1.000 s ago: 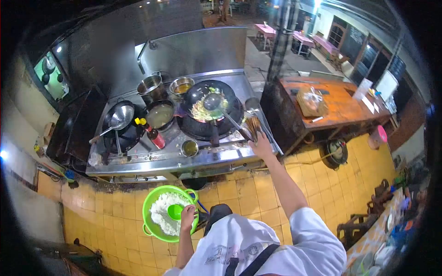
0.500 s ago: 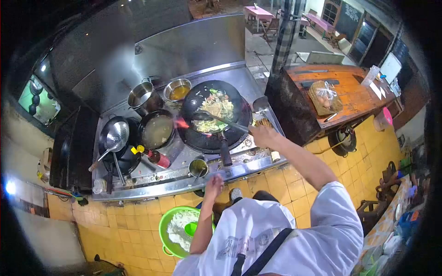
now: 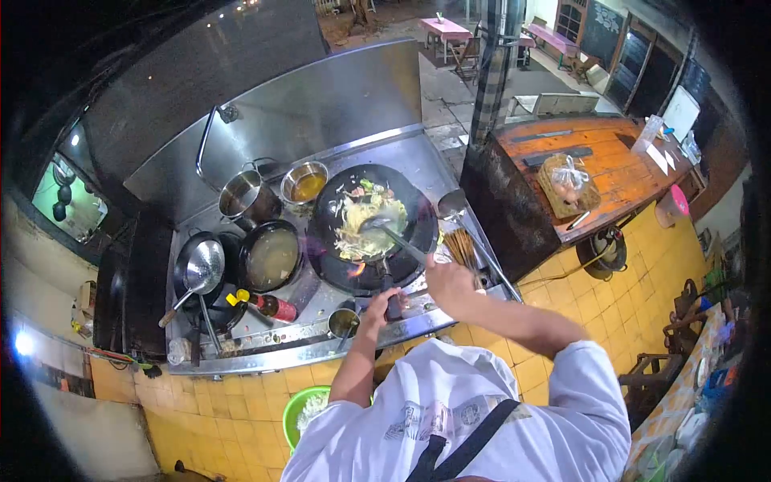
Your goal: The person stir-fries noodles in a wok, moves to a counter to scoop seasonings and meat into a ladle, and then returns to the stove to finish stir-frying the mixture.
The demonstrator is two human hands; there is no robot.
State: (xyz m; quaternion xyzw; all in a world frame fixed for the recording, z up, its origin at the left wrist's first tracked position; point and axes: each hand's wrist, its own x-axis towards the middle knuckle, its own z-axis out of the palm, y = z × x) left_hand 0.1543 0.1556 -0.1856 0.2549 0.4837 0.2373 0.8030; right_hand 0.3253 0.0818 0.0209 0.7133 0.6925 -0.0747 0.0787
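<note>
While the head camera looks down over a white-shirted shoulder, the right hand (image 3: 448, 277) has its fingers wrapped round the handle of a ladle (image 3: 384, 227), whose bowl lies ahead of those fingers among the noodles and vegetables (image 3: 357, 221) in the big black wok (image 3: 371, 225). The left hand (image 3: 377, 304) is closed on the wok handle (image 3: 388, 293), which juts toward the person from the near rim; a small flame (image 3: 353, 269) licks out just to the left of these fingers.

Judging by this, the stir-fry is well under way: the food is in the wok over fire and mixed, but not plated, so tossing and serving seem to remain.

Left of the left fingers, on the steel surface (image 3: 321, 337), stand a small metal cup (image 3: 344, 323) and a lying red bottle (image 3: 273, 305). Farther left are a pan of pale liquid (image 3: 273, 257) and a strainer (image 3: 201, 269); beyond them a pot (image 3: 241, 197) and a bowl of oil (image 3: 307, 185). Below the left arm, on the yellow tiled floor, a green basin of rice (image 3: 309, 410) is partly hidden. Right of the right fingers lie a bundle of sticks (image 3: 462, 245) and a second ladle (image 3: 451, 205).
</note>
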